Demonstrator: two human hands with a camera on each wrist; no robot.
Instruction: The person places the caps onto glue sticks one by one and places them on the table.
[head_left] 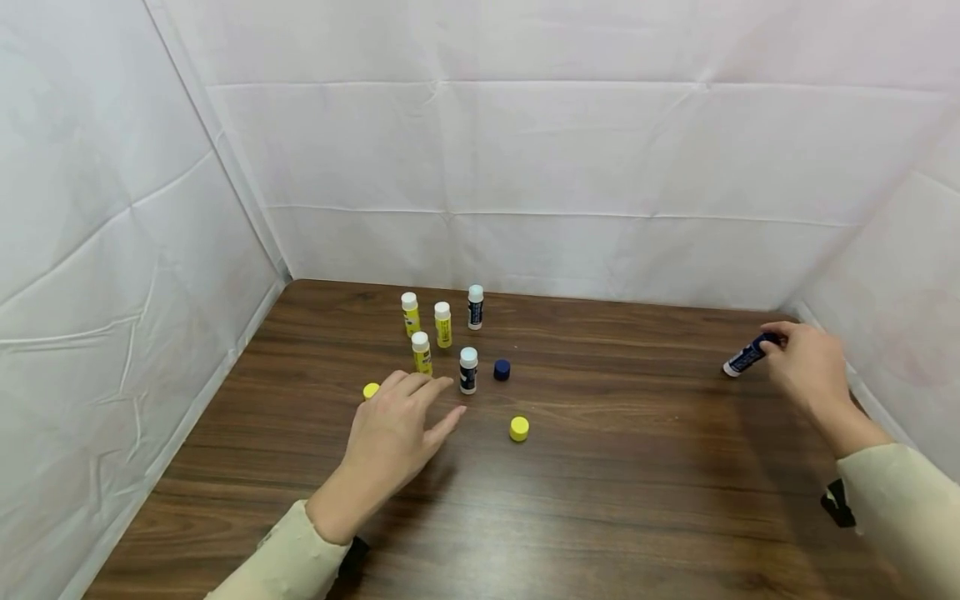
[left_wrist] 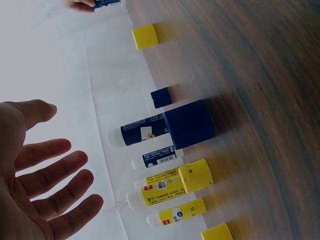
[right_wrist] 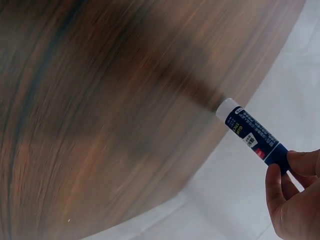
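Note:
At the table's right side, my right hand (head_left: 812, 367) pinches a dark blue glue stick (head_left: 744, 357) by its blue cap (right_wrist: 278, 159). The stick tilts, its white end pointing down toward the table. My left hand (head_left: 393, 425) hovers with fingers spread and nothing in it, close to the standing sticks. Just past its fingertips stands an uncapped blue glue stick (head_left: 468, 377), with a yellow glue stick (head_left: 422, 354) to its left. In the left wrist view, a blue cap (left_wrist: 189, 125) and a yellow cap (left_wrist: 196, 176) sit in front of the sticks; my left hand hides them in the head view.
Farther back stand two more yellow sticks, one left (head_left: 410, 315) and one right (head_left: 443, 325), and another blue stick (head_left: 476, 308). Loose on the wooden table (head_left: 615, 500) lie a small blue cap (head_left: 502, 370), a yellow cap (head_left: 519, 429) and another yellow cap (head_left: 371, 390). White cloth (head_left: 540, 150) encloses the table.

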